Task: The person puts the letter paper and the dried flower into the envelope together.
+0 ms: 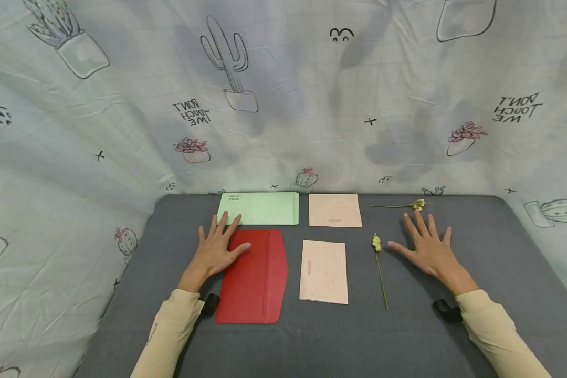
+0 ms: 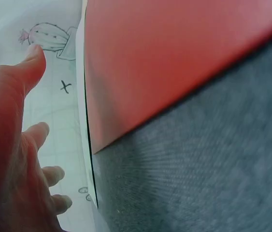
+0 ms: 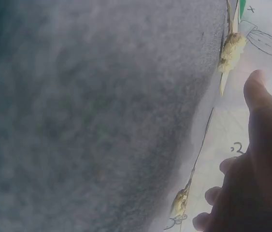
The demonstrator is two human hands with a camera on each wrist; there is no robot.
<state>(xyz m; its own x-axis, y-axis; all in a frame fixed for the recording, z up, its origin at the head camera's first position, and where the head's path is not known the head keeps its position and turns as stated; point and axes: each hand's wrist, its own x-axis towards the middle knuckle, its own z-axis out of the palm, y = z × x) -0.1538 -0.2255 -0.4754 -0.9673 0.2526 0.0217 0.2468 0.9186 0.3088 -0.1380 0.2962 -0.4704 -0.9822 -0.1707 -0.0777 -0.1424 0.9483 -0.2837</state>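
My left hand (image 1: 216, 253) is spread with straight fingers over the upper left of a red envelope (image 1: 245, 294), its fingertips reaching the lower edge of a pale green envelope (image 1: 269, 209). In the left wrist view the hand's fingers (image 2: 53, 176) hold nothing, and the red envelope (image 2: 174, 53) lies beside them. My right hand (image 1: 430, 254) is also spread and empty. Its fingertips come close under the bloom of a yellow flower (image 1: 418, 205) lying sideways. The thumb points at a second yellow flower (image 1: 377, 244), which lies stem toward me.
Two pale wood-toned cards (image 1: 335, 210) (image 1: 323, 273) lie between the envelopes and the flowers, one behind the other. Everything rests on a dark grey table (image 1: 340, 346). A patterned white cloth (image 1: 288, 105) hangs behind the table's back edge and at its sides.
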